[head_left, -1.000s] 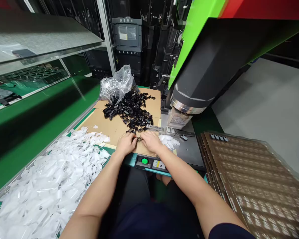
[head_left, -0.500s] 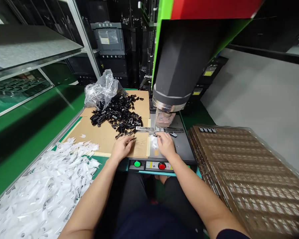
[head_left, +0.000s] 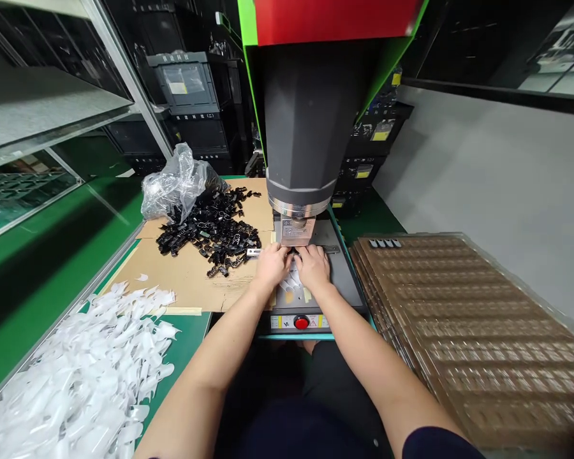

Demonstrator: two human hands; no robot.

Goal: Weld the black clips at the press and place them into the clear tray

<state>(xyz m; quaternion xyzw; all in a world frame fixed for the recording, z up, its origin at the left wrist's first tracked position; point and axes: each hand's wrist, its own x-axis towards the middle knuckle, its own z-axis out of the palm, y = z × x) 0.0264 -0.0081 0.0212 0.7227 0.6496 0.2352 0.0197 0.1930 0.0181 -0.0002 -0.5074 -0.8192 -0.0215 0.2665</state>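
Note:
Both hands meet at the metal fixture (head_left: pixel 333 249) on the grey machine base, just under the press's metal block (head_left: pixel 298 232). My left hand (head_left: pixel 272 264) has its fingers bent together at the fixture's left part. Close beside it, my right hand (head_left: pixel 312 264) is closed in the same way. Something small and dark shows between the fingertips, too covered to name. Below the hands lie translucent white film pieces (head_left: pixel 291 280). To the left, a heap of small black plastic parts (head_left: pixel 210 233) spreads over the cardboard (head_left: pixel 186 280).
A clear plastic bag (head_left: pixel 172 185) lies behind the black heap. White film scraps (head_left: pixel 86 363) cover the front left. Brown blister trays (head_left: pixel 449 306) are stacked at right, with several small parts (head_left: pixel 385 243) in the top row. A red button (head_left: pixel 301 322) sits on the base's front.
My left hand has moved right, from the edge of the black parts to the fixture. My right hand has shifted forward beside it. The camera view has turned slightly right.

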